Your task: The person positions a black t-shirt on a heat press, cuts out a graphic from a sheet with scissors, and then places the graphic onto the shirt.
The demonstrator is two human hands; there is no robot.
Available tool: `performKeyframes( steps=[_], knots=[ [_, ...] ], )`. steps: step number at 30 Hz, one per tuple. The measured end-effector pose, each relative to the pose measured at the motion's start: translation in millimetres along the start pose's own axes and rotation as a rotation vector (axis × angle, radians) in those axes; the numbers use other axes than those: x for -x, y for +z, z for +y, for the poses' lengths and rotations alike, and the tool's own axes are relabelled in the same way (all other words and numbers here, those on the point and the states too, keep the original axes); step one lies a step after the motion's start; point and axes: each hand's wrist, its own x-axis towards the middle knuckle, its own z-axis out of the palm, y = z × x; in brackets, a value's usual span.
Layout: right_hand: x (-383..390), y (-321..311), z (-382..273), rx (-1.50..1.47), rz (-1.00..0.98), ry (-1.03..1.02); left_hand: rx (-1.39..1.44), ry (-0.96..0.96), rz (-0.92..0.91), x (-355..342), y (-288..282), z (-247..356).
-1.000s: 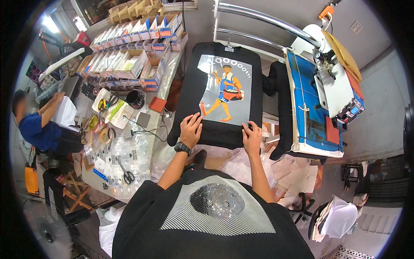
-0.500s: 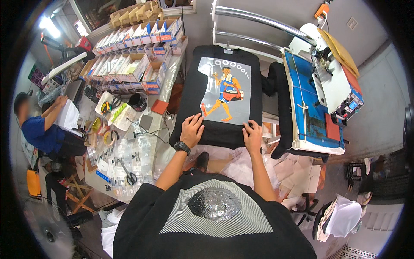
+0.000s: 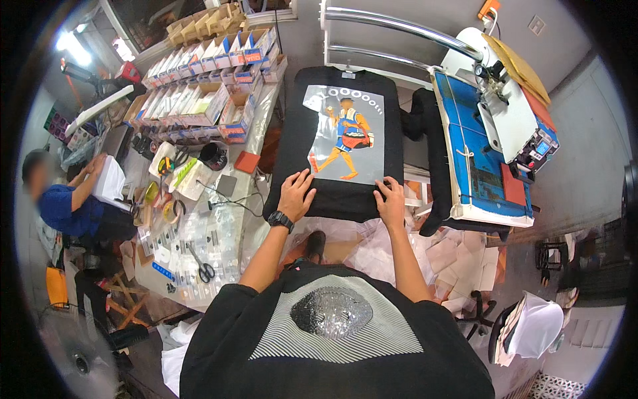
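A black T-shirt is spread out flat in front of me, its collar at the far end. On its chest lies a clear, glossy film sheet with a printed walking figure in orange and blue under an arc of white lettering. My left hand, a black watch on its wrist, rests with fingers stretched out at the sheet's near left corner. At the near right corner, the fingers of my right hand are apart and slightly bent, touching the sheet's edge. Neither hand shows anything gripped.
A heat press with a blue bed stands to the right, a black garment draped along its near side. On the left table are boxes of packets, scissors and tape rolls. Another person handles white cloth at far left.
The view has tilted slightly, and the shirt's near hem appears a little higher. Both hands stay by the film's near corners, with only small finger shifts.
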Motion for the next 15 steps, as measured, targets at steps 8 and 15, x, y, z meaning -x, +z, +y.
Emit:
performKeyframes(
  steps=[8,15],
  knots=[
    [-7,-102,-10,-0.152,0.201,-0.026,0.126,-0.146,0.203,34,-42,9],
    [-37,-196,45,0.078,0.562,0.036,0.137,-0.339,0.265,113,-22,13]
  ],
)
